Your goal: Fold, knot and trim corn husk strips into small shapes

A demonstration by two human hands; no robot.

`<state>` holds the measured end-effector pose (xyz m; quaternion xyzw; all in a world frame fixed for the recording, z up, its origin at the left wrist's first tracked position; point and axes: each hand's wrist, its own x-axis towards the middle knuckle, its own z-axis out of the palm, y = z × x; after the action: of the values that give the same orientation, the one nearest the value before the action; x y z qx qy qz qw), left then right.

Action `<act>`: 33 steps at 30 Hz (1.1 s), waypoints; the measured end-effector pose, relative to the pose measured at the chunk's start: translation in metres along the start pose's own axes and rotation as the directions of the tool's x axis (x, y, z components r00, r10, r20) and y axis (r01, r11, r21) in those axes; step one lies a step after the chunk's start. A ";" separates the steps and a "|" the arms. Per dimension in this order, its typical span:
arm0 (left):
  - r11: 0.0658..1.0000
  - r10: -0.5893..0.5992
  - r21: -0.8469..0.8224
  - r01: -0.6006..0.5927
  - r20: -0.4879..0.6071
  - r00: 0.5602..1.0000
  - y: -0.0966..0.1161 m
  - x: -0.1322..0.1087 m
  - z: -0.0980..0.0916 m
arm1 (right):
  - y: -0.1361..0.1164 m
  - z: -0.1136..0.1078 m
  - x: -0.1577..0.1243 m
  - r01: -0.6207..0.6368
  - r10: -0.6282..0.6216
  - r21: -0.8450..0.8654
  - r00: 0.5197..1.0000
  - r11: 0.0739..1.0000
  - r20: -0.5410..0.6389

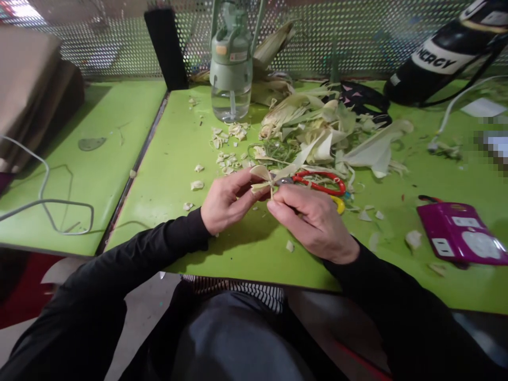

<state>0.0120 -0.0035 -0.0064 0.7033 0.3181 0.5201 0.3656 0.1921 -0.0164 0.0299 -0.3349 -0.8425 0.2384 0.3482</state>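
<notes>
A small pale corn husk flower (270, 180), with petals spread around a tied middle, is held between my two hands above the green table. My left hand (232, 200) pinches its left petals between thumb and fingers. My right hand (313, 218) is closed, its thumb and forefinger pinching at the flower's lower end or a strand there; the exact grip is hard to make out. Just behind my right hand lie scissors with a red handle (323, 182) and a yellow one (338, 205), partly hidden by that hand. Beyond is a heap of corn husks (317, 124) with green string (280, 151).
A pale green water bottle (231, 79) stands at the back by the perforated metal screen (119, 50). A black bottle (436, 61) leans at back right. A purple box (464, 233) lies right. Husk scraps (197, 185) are scattered about. Brown bags (35, 79) stand left, near a white cable (47, 201).
</notes>
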 end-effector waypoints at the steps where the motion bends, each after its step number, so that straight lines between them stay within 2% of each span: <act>1: 0.999 -0.026 -0.035 0.025 -0.010 1.000 -0.001 0.001 0.000 | 0.001 0.000 0.000 0.004 -0.005 -0.023 1.000 1.000 -0.017; 3: 0.987 -0.092 -0.136 0.085 -0.043 0.995 -0.004 0.003 0.000 | 0.002 0.001 -0.001 0.000 -0.011 -0.086 0.991 0.996 -0.131; 5: 0.966 -0.149 -0.222 0.133 -0.059 0.987 -0.007 0.004 0.000 | 0.001 0.002 -0.002 0.008 -0.050 -0.142 0.954 0.990 -0.294; 6: 0.956 -0.170 -0.252 0.152 -0.052 0.984 -0.007 0.004 0.000 | 0.001 0.003 -0.003 0.020 -0.073 -0.158 0.938 0.987 -0.340; 8: 0.941 -0.190 -0.292 0.172 -0.031 0.981 -0.008 0.003 0.001 | -0.001 0.007 -0.004 0.025 -0.078 -0.164 0.944 0.986 -0.321; 10: 0.937 -0.187 -0.304 0.172 -0.021 0.982 -0.009 0.002 0.002 | -0.002 0.011 -0.005 -0.013 -0.028 -0.163 0.970 0.986 -0.243; 12: 0.950 -0.159 -0.273 0.149 -0.013 0.987 -0.010 0.000 0.003 | -0.001 0.014 -0.005 -0.061 0.020 -0.178 0.975 0.982 -0.223; 17: 0.998 -0.031 -0.047 0.032 0.009 0.999 -0.007 -0.001 0.000 | -0.002 0.013 -0.004 -0.069 0.026 -0.185 0.974 0.980 -0.225; 21: 0.978 0.056 0.201 -0.060 0.028 0.998 0.003 -0.002 -0.003 | -0.005 0.015 -0.006 -0.004 -0.023 -0.169 0.986 0.986 -0.163; 24: 0.967 0.058 0.244 -0.067 0.043 0.997 0.004 -0.003 -0.003 | -0.006 0.019 -0.008 0.011 -0.041 -0.198 0.988 0.980 -0.151; 26: 0.988 0.007 0.152 -0.012 0.032 0.999 0.002 -0.002 -0.004 | -0.005 0.019 -0.009 0.017 -0.046 -0.194 0.987 0.981 -0.151; 28: 0.993 -0.107 -0.044 0.110 0.059 0.992 -0.001 0.000 -0.004 | -0.004 0.015 -0.008 0.030 -0.061 -0.165 0.981 0.986 -0.186; 31: 0.882 -0.285 -0.336 0.331 0.179 0.942 -0.004 0.004 -0.006 | -0.002 0.007 -0.005 -0.004 -0.049 -0.159 0.942 0.987 -0.331; 33: 0.810 -0.331 -0.428 0.401 0.231 0.915 -0.004 0.006 -0.006 | 0.000 0.004 -0.002 -0.054 -0.012 -0.175 0.935 0.983 -0.356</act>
<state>0.0074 0.0047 -0.0057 0.5555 0.2858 0.4482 0.6394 0.1908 -0.0187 0.0264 -0.4121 -0.7803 0.0996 0.4599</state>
